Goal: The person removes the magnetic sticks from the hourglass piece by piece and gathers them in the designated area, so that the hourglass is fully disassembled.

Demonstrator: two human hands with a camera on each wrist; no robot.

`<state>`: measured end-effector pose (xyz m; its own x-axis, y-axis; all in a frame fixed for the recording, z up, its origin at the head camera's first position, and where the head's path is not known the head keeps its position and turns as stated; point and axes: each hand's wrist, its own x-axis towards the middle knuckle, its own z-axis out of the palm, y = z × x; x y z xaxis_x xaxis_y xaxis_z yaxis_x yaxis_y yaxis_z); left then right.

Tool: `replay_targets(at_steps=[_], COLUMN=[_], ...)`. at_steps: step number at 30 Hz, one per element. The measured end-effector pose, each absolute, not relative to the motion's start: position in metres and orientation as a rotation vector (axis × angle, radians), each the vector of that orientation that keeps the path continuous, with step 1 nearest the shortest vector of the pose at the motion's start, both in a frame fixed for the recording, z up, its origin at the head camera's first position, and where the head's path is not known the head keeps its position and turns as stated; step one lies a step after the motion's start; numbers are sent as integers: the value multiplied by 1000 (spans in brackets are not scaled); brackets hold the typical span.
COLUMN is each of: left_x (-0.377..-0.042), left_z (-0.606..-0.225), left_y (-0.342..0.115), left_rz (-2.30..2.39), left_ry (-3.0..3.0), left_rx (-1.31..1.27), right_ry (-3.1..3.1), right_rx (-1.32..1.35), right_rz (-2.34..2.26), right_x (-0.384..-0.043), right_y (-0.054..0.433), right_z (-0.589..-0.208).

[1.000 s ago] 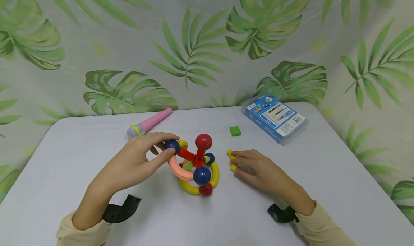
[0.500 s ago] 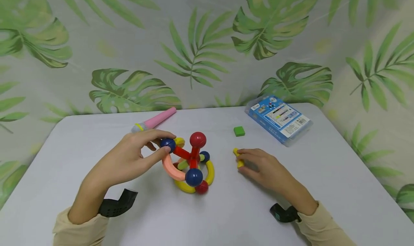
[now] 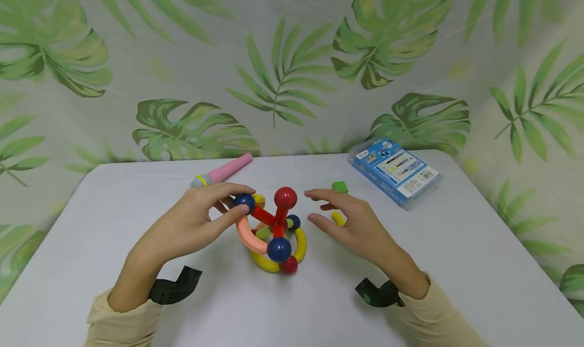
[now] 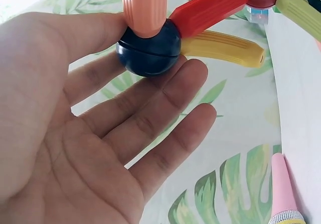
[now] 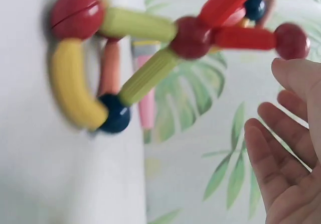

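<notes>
A toy structure of coloured balls and rods stands in the middle of the table. My left hand [image 3: 196,220] pinches its dark blue ball [image 4: 149,50] between thumb and fingers. From that ball run a salmon curved rod [image 4: 145,8], a red rod [image 4: 210,9] and a yellow curved rod [image 4: 223,48]. A red ball [image 3: 285,198] tops an upright red rod. My right hand [image 3: 353,225] holds nothing; its spread fingers are right of that ball. In the right wrist view the thumb is right below the red ball [image 5: 292,41]. A yellow piece [image 3: 338,218] lies partly hidden behind the right hand.
A small green block [image 3: 339,187] lies beyond the right hand. At the back right sits a clear case with a blue label [image 3: 397,172]. A pink toy microphone [image 3: 228,169] lies behind the left hand. Leaf-printed cloth [image 3: 196,129] hangs along the table's back edge.
The right hand has let go of the yellow piece and moved left toward the structure, rising off the table. The left hand keeps its pinch on the blue ball.
</notes>
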<state>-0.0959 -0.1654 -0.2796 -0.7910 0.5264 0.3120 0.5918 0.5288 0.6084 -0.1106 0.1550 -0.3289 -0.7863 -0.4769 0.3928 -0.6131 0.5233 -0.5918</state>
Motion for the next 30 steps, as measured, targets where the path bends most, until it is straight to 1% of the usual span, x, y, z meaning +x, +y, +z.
replay_targets(at_steps=[3, 7, 10, 17, 25, 30], left_x=[-97, -98, -99, -99, -99, -99], left_z=[-280, -281, -280, -280, -281, -282], left_y=[-164, -162, -161, -160, -161, -160], left_rz=[-1102, -1105, -1109, -1127, -1132, -1117], left_ry=[-2668, -2661, -2661, -2678, -2690, -2698], left_rx=[-982, -999, -1000, -968, -933, -911], right_ry=[-2525, -2519, -2573, -2647, -2633, -2708], right_rx=[975, 1002, 966, 934, 904, 828], right_rz=[1178, 1248, 1368, 1902, 2037, 2169], right_x=[-109, -111, -118, -130, -131, -132], right_y=[139, 128, 122, 104, 95, 96], right_z=[-319, -315, -322, -349, -354, -356])
